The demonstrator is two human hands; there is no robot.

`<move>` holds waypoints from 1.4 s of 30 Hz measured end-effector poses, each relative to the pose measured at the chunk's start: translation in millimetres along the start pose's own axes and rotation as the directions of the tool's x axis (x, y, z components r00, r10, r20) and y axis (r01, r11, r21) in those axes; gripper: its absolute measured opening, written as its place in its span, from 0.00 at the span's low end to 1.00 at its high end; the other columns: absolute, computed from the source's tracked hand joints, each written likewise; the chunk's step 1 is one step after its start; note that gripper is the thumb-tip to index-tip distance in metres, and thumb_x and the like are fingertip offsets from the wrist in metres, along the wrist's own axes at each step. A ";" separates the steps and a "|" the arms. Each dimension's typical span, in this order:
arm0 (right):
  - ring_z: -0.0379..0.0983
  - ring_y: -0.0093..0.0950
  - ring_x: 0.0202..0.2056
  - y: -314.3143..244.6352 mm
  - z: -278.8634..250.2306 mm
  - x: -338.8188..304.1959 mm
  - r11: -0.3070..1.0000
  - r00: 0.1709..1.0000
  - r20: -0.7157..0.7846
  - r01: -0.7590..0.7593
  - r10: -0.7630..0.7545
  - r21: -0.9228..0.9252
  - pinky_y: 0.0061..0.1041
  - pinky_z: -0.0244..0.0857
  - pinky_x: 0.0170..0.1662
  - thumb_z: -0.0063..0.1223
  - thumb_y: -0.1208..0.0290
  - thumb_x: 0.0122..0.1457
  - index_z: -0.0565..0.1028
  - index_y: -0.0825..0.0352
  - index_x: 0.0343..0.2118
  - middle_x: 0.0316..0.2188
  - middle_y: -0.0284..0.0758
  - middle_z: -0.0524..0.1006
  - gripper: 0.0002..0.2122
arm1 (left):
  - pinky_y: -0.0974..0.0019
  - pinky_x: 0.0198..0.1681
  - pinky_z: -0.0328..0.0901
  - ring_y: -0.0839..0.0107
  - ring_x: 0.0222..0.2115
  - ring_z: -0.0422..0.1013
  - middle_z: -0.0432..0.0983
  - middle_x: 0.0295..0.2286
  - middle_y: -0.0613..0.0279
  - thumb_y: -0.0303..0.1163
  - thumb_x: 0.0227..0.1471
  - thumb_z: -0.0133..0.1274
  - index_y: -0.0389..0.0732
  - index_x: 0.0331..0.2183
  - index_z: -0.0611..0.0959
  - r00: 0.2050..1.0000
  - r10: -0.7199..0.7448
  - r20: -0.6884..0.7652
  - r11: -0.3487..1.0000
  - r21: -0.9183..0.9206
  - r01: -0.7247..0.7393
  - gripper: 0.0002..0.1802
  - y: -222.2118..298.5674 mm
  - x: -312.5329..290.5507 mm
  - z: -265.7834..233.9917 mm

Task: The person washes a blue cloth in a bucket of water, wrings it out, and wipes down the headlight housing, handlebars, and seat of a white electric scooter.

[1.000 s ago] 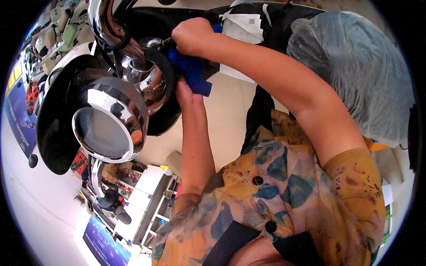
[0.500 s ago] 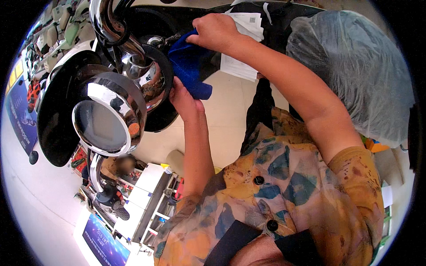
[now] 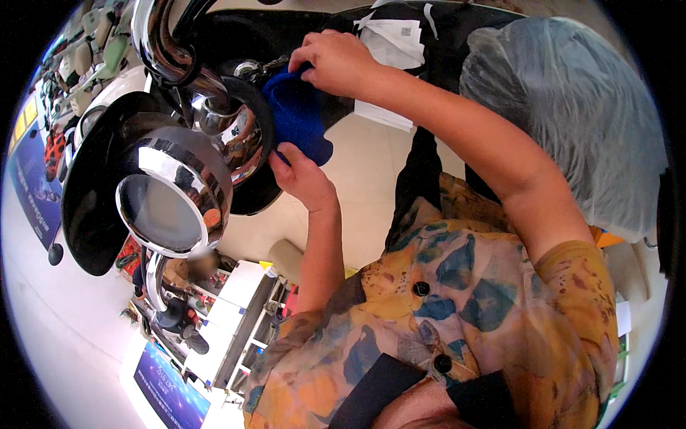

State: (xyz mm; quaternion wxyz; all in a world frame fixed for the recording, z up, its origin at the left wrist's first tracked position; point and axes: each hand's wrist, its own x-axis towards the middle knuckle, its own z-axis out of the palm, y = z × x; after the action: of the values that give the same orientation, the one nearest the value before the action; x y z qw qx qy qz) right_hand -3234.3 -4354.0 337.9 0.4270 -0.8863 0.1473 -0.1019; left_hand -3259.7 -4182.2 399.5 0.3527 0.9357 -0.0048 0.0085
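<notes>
A piece of blue cloth [image 3: 296, 118] is spread and curved beside the black-rimmed chrome round housing [image 3: 239, 136] on the front of a scooter. My right hand [image 3: 334, 63] reaches from the right and pinches the cloth's far edge between bent fingers and thumb. Closer to me, my left hand [image 3: 306, 179] grips the near edge against the black rim, thumb on top; part of its fingers is hidden behind the rim. Just left of my hands is a round chrome-ringed display [image 3: 161, 211].
A chrome handlebar [image 3: 153, 36] rises at the upper left, and a dark hand grip [image 3: 179, 318] hangs below the display. White papers [image 3: 389, 43] lie on a black surface beyond my right hand. Clear plastic covers a large shape [image 3: 564, 121] at right. A person stands farther back.
The blue cloth has opened out, and its loose lower flap has moved left and spread. My right hand has shifted slightly down and left; my left thumb has moved onto the cloth's edge.
</notes>
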 end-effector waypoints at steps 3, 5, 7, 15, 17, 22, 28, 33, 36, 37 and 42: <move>0.71 0.34 0.40 4.0 -0.8 -9.2 0.994 0.996 -0.086 0.033 -0.024 0.104 0.32 0.67 0.41 0.58 0.69 0.47 0.80 0.54 0.32 0.33 0.31 0.76 0.08 | 0.60 0.39 0.65 0.54 0.32 0.70 0.73 0.35 0.42 0.36 0.60 0.42 0.25 0.41 0.74 0.998 0.055 -0.032 0.997 0.048 -0.054 0.20 8.2 -15.1 -8.5; 0.71 0.35 0.39 1.1 -4.0 -14.7 0.984 0.999 -0.047 0.003 0.006 0.177 0.33 0.67 0.41 0.57 0.71 0.47 0.80 0.55 0.32 0.34 0.32 0.76 0.07 | 0.58 0.44 0.64 0.53 0.36 0.70 0.73 0.39 0.38 0.36 0.59 0.42 0.25 0.44 0.73 0.979 0.205 -0.013 0.975 0.094 -0.203 0.22 1.4 -34.3 -18.3; 0.70 0.36 0.40 -0.9 -8.5 -25.6 0.979 1.000 -0.027 -0.010 0.016 0.205 0.33 0.66 0.42 0.56 0.72 0.48 0.79 0.56 0.32 0.35 0.32 0.75 0.07 | 0.60 0.44 0.63 0.56 0.36 0.69 0.72 0.38 0.41 0.41 0.59 0.42 0.26 0.44 0.73 0.948 0.304 0.098 0.951 0.028 -0.308 0.24 5.3 -54.2 -30.2; 0.67 0.39 0.46 -8.6 -34.9 -109.6 0.956 0.980 0.175 0.045 -0.099 0.289 0.35 0.63 0.51 0.54 0.83 0.42 0.75 0.62 0.39 0.40 0.36 0.73 0.18 | 0.65 0.36 0.63 0.61 0.32 0.67 0.70 0.30 0.53 0.41 0.60 0.45 0.32 0.32 0.76 0.865 0.389 0.316 0.891 -0.369 -0.266 0.19 24.9 -90.0 -49.4; 0.67 0.39 0.46 -8.3 -39.0 -123.4 0.948 0.956 0.267 0.032 -0.121 0.315 0.34 0.63 0.50 0.55 0.82 0.42 0.75 0.63 0.36 0.40 0.35 0.73 0.15 | 0.65 0.36 0.63 0.61 0.31 0.68 0.71 0.31 0.52 0.39 0.60 0.44 0.32 0.32 0.76 0.846 0.423 0.326 0.873 -0.397 -0.283 0.18 30.2 -94.7 -53.6; 0.70 0.35 0.44 -1.6 -52.6 -145.9 0.860 0.872 0.369 0.107 -0.323 0.500 0.30 0.63 0.47 0.53 0.80 0.44 0.73 0.66 0.29 0.38 0.35 0.75 0.07 | 0.68 0.36 0.63 0.67 0.29 0.67 0.72 0.30 0.56 0.35 0.60 0.44 0.32 0.33 0.76 0.895 0.276 0.351 0.934 -0.320 -0.162 0.15 36.4 -113.0 -69.5; 0.73 0.25 0.31 -13.4 -84.5 -160.3 0.782 0.899 0.438 -0.265 -0.011 0.564 0.25 0.67 0.35 0.55 0.70 0.51 0.73 0.66 0.33 0.26 0.35 0.75 0.08 | 0.69 0.38 0.64 0.73 0.31 0.68 0.75 0.30 0.59 0.34 0.61 0.42 0.33 0.36 0.77 0.977 0.029 0.209 0.960 -0.278 0.031 0.13 25.4 -117.4 -90.7; 0.71 0.31 0.31 -52.9 -88.0 -175.5 0.931 0.923 0.326 0.080 -0.203 0.355 0.27 0.65 0.36 0.59 0.66 0.50 0.72 0.68 0.35 0.28 0.37 0.73 0.14 | 0.73 0.37 0.64 0.78 0.30 0.67 0.74 0.31 0.64 0.38 0.63 0.41 0.34 0.40 0.78 0.982 0.051 0.180 0.938 -0.346 0.015 0.17 11.4 -96.4 -103.4; 0.73 0.35 0.36 -67.3 -83.3 -182.6 0.947 0.885 0.378 0.178 -0.273 0.267 0.29 0.66 0.40 0.62 0.64 0.49 0.74 0.67 0.38 0.32 0.39 0.74 0.16 | 0.72 0.38 0.64 0.77 0.31 0.68 0.75 0.31 0.63 0.37 0.63 0.41 0.35 0.40 0.79 0.967 -0.019 0.256 0.877 -0.461 0.139 0.17 -6.9 -83.3 -111.4; 0.73 0.35 0.35 -73.8 -82.2 -184.1 0.923 0.869 0.410 0.120 -0.275 0.366 0.29 0.67 0.40 0.61 0.64 0.49 0.75 0.67 0.38 0.32 0.39 0.74 0.16 | 0.72 0.38 0.64 0.76 0.31 0.68 0.75 0.31 0.63 0.37 0.63 0.41 0.36 0.40 0.79 0.946 -0.072 0.316 0.814 -0.530 0.240 0.16 -10.7 -80.6 -114.3; 0.74 0.26 0.38 -115.5 -67.0 -199.1 0.672 0.931 0.274 -0.044 -0.240 0.739 0.26 0.67 0.44 0.58 0.65 0.55 0.75 0.70 0.42 0.35 0.31 0.77 0.16 | 0.67 0.42 0.65 0.69 0.35 0.71 0.77 0.35 0.58 0.30 0.57 0.47 0.38 0.39 0.79 0.931 0.157 0.330 0.951 -0.306 -0.052 0.10 -28.3 -70.8 -143.3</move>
State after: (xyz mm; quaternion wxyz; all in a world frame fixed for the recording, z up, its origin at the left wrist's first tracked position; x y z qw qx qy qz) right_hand -3421.0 -4265.0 459.1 0.7591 -0.6500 -0.0326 -0.0169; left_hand -3331.9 -4066.2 487.1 0.4794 0.8582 -0.1188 -0.1399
